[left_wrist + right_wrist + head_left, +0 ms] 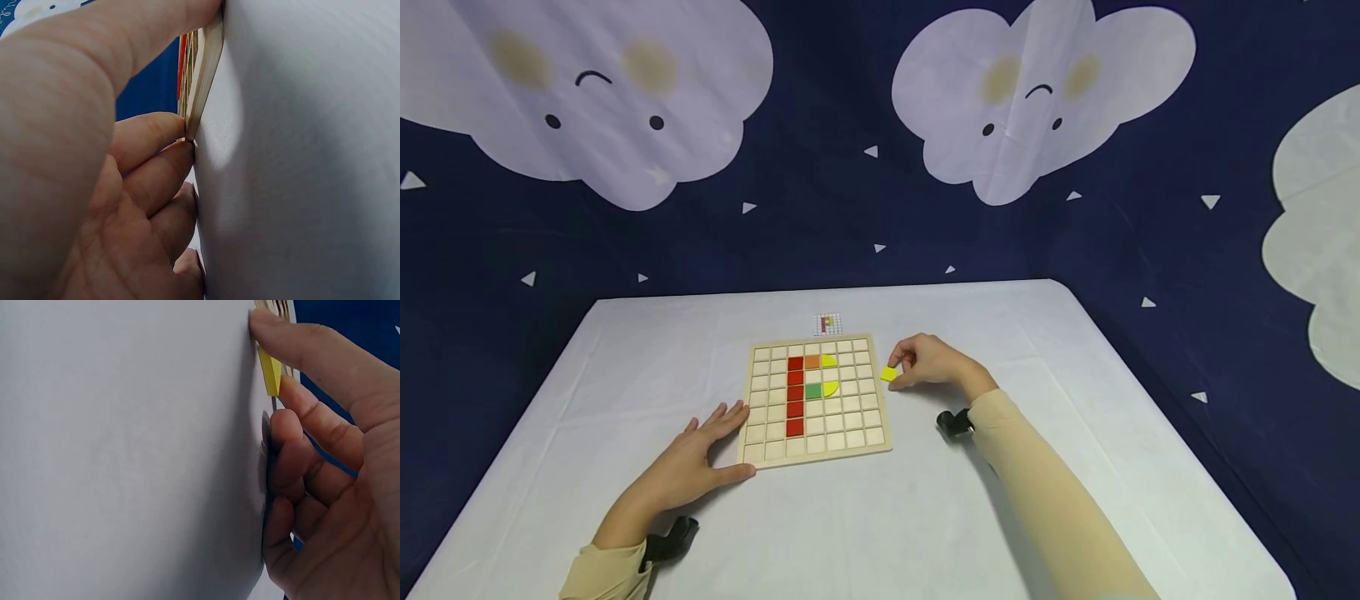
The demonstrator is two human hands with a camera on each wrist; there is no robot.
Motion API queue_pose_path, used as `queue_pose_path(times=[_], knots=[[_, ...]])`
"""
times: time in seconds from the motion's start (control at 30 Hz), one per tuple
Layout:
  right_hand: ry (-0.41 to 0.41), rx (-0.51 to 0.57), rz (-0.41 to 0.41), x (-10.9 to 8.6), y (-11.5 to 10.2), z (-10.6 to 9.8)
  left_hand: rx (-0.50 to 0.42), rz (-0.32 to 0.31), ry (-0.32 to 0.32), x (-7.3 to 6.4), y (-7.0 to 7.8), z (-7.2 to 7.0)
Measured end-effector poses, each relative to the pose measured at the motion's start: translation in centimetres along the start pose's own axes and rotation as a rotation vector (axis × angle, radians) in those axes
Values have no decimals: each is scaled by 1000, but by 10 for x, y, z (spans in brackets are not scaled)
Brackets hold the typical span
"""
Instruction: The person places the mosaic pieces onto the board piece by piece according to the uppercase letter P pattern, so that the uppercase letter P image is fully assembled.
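Observation:
A square wooden grid board (pixel 816 457) lies on the white table. In its cells sit a column of several red square tiles (pixel 795 392), an orange tile (pixel 812 362), a green tile (pixel 813 391) and two yellow rounded tiles (pixel 831 388). At the board's near left corner, my left hand (pixel 688 467) rests with spread fingers; its thumb touches the near edge and its fingertips the left side. Just beyond the right edge, my right hand (pixel 934 362) pinches a yellow tile (pixel 889 373) between thumb and index finger. The right wrist view shows this yellow tile (pixel 270 372) edge-on.
A small printed pattern card (pixel 828 324) lies behind the board. The white tablecloth (pixel 880 525) extends around it. A dark blue cloth backdrop (pixel 827 100) with clouds stands behind the table. Black wrist cameras (pixel 672 540) are worn on both arms.

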State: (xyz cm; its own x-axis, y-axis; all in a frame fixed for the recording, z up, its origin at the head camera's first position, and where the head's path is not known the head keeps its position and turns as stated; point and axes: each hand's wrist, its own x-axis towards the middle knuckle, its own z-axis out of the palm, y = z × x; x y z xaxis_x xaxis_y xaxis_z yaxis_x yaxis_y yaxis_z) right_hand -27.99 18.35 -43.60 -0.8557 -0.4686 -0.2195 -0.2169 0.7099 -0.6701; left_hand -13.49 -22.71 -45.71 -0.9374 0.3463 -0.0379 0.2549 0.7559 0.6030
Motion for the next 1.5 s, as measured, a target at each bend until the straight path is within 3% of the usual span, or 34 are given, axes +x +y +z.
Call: queue_pose_path(times=[0.77, 1.1, 1.5], knots=[[30, 44, -2, 0, 7, -1, 10, 11, 1, -3, -2, 0], [43, 74, -39, 2, -7, -1, 6, -7, -4, 0, 0, 1], [34, 82, -131, 21, -27, 6, 25, -53, -13, 5, 12, 4]])
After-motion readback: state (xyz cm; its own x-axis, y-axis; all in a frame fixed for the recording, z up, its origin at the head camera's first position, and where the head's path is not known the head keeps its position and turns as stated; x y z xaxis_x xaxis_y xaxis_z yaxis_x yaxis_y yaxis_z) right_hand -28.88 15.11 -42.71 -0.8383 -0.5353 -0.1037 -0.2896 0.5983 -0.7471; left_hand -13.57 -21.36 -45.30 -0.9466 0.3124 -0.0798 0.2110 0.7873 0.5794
